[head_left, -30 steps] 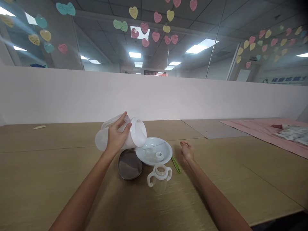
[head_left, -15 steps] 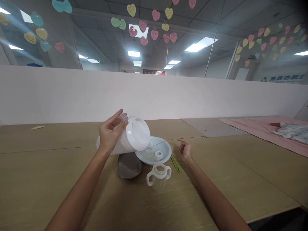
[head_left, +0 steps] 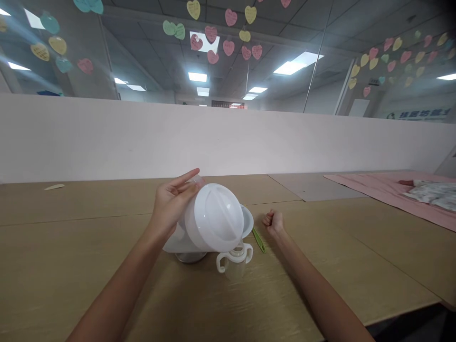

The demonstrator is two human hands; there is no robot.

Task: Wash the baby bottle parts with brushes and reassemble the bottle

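My left hand (head_left: 173, 202) grips a large white pitcher (head_left: 217, 218) by its upper side, near a small clear part, and the pitcher is tilted with its round lid facing me. Its front end hangs just above a clear bottle (head_left: 235, 270) with two white handles. Behind the pitcher, a white bowl (head_left: 247, 221) is mostly hidden, and a grey metal dish (head_left: 191, 258) shows only its near edge. My right hand (head_left: 274, 222) is closed in a loose fist above the table, right of a green-handled utensil (head_left: 259, 241), with nothing visible in it.
The wooden table (head_left: 89, 266) runs back to a low white wall (head_left: 142, 137) with glass above. A pink cloth (head_left: 384, 192) with a patterned fabric (head_left: 432, 194) lies at the right. A thin pale piece (head_left: 54, 187) lies at the far left.
My left hand has moved the pitcher right and toward me, from beside the bowl to above the bottle, covering more of the bowl and dish. My right hand's extended index finger has curled in.
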